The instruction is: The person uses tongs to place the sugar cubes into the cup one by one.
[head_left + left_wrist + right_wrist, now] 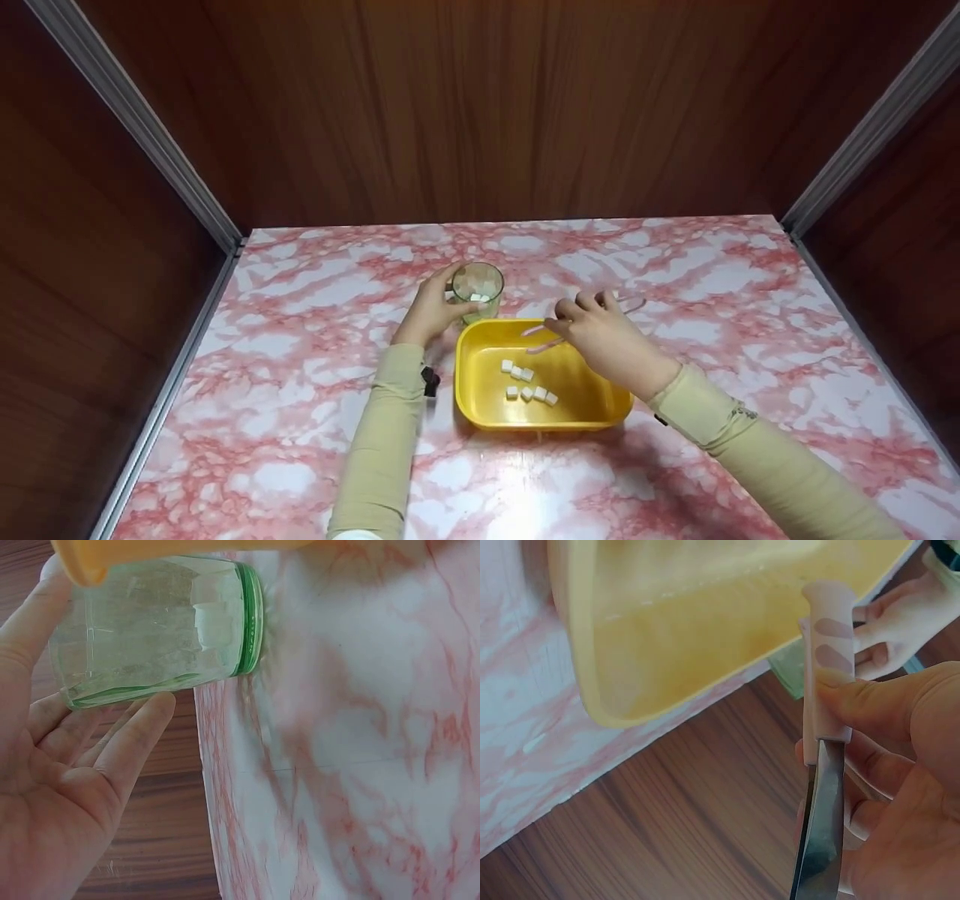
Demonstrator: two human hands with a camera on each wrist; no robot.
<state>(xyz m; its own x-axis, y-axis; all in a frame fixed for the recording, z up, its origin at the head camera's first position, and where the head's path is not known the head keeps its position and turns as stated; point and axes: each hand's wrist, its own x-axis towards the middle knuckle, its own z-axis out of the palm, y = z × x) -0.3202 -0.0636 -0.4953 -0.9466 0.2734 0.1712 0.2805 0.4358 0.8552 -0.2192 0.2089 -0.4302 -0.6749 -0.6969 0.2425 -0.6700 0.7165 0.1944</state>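
Observation:
A green-tinted drinking glass (487, 279) stands behind the yellow basin (463, 375). My left hand (430, 309) holds it from the left, with thumb and fingers on either side. White cubes (214, 624) lie at the bottom of the glass. My right hand (609, 339) is above the basin's back right part. It pinches a pair of metal tongs (823, 814) with pink ends between thumb and fingers. The tongs' two tips stand apart over the basin, nothing visible between them. Several white cubes (511, 392) sit on the basin floor in two loose rows.
The table (285, 420) has a red and white marbled top. Dark wood-grain panels (465, 112) rise behind it and at both sides, with grey metal strips (165, 142) at the corners. The basin's back wall is close to the glass.

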